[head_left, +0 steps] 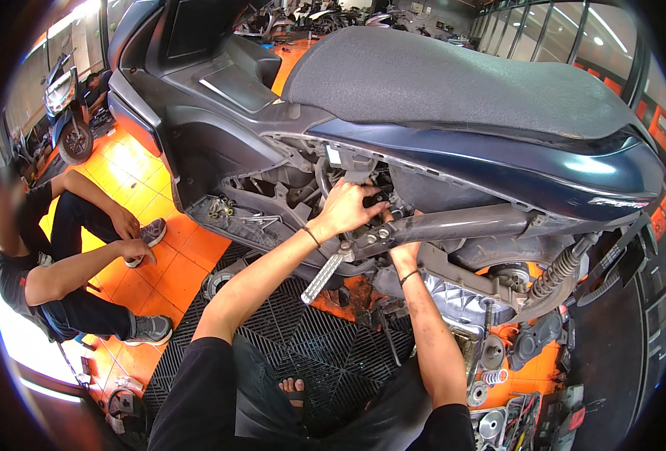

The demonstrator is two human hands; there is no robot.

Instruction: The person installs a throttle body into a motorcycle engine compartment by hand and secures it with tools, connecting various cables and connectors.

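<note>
A dark blue scooter (453,167) stands side-on before me, its lower side cover off and the frame and engine parts bare. My left hand (345,207) reaches into the opening under the seat, fingers bent and closed around a small dark part I cannot make out. Close below it, my right hand (404,252) goes up behind the thick black frame tube (460,223). That tube hides most of its fingers. A silver folding footpeg (323,278) sticks out beneath my left wrist.
Loose bolts and tools lie on the scooter's footboard (235,216). At left a seated person (85,255) rests their forearms near their knees. Removed metal parts and a coil spring (494,377) lie at lower right, near a tool tray (509,421). Black matting (273,331) covers the floor beneath me.
</note>
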